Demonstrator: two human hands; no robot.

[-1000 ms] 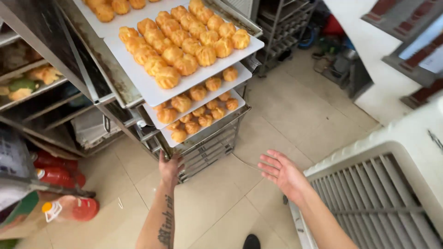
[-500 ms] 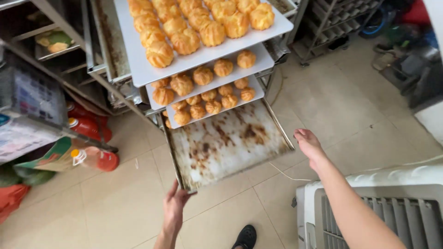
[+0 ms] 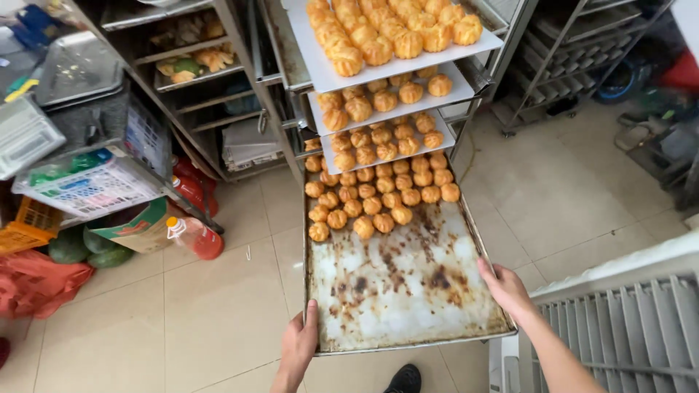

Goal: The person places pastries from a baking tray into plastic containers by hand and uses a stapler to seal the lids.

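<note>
The left hand [image 3: 300, 342] is clamped on the near-left corner of the stained, rust-marked metal baking tray [image 3: 397, 280], and the right hand [image 3: 506, 287] on its right rim. Golden round pastries [image 3: 375, 196] fill its far half, partly hidden at 12 o'clock under white trays [image 3: 320, 69] in the metal rack [image 3: 280, 94]. Bare tiled floor [image 3: 218, 306] lies at 9 o'clock.

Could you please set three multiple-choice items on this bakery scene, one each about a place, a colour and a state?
1. Where do the pastries lie on the stained metal tray?
A. On its far part
B. On its near edge
C. All over it

2. What colour is the liquid in the bottle on the floor?
A. Blue
B. Red
C. Clear

3. How is the stained metal tray held?
A. One hand
B. Both hands
C. No hand

Answers: 1 A, the near part is bare and stained; 2 B, it shows red; 3 B, the left hand and right hand grip its near corners.
</note>
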